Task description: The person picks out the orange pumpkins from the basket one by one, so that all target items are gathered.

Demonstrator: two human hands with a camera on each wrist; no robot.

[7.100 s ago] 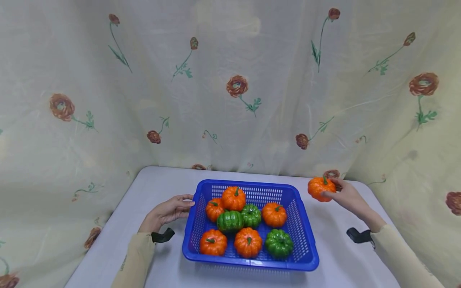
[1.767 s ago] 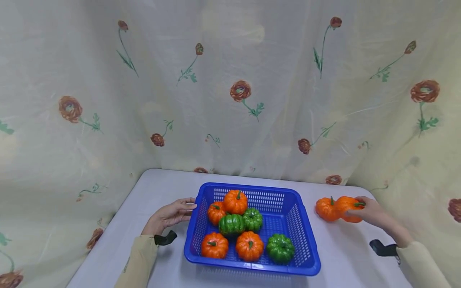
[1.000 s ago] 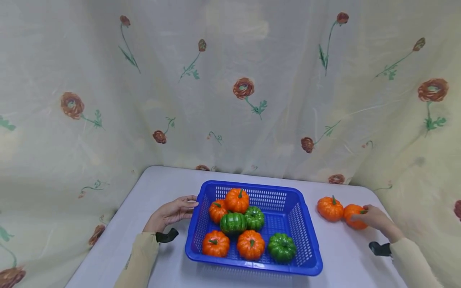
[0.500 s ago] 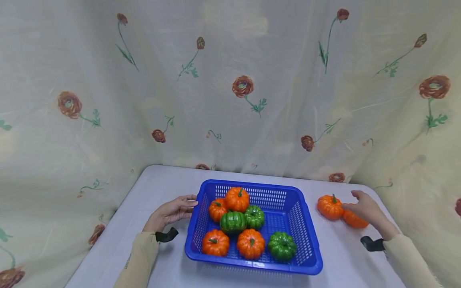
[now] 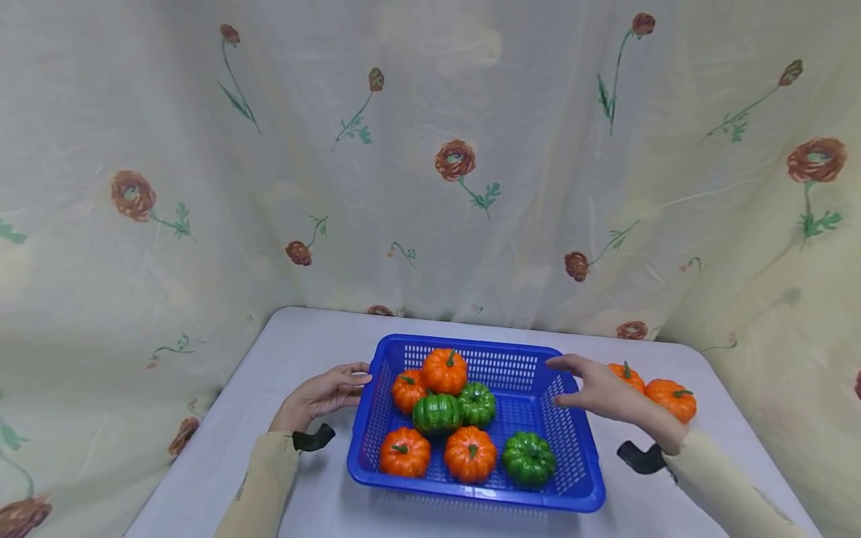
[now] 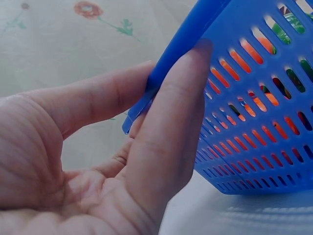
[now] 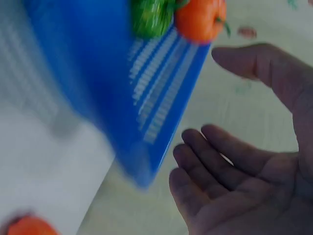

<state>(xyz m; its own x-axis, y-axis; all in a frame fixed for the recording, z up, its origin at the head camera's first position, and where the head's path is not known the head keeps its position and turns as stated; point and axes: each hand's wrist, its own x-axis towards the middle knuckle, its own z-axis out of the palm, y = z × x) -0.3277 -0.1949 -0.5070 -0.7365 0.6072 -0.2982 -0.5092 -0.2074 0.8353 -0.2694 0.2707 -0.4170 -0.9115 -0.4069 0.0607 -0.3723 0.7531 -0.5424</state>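
A blue perforated plastic basket (image 5: pixel 464 491) stands on the table, holding several small orange and green pumpkins. My left hand (image 5: pixel 327 394) pinches its left rim between thumb and fingers; the left wrist view shows the thumb (image 6: pixel 105 95) on one side of the rim and the fingers (image 6: pixel 168 132) on the other. Over the basket's right rim hovers my right hand (image 5: pixel 605 388), fingers spread and nothing in it. Inside, an orange pumpkin (image 5: pixel 471 454) and a green pumpkin (image 5: pixel 528 459) lie near the front. Two orange pumpkins (image 5: pixel 670 400) sit on the table to the right, one partly hidden by my right hand.
The white table (image 5: pixel 303 336) extends on all sides of the basket. Behind it and at both sides hangs a pale curtain (image 5: pixel 511 246) printed with flowers. Dark straps (image 5: pixel 642 457) with cameras sit at both wrists.
One orange pumpkin has gone from the basket's right side to the table, beside the one held earlier. My right hand has let go and moved left over the basket rim. The left hand stays put.
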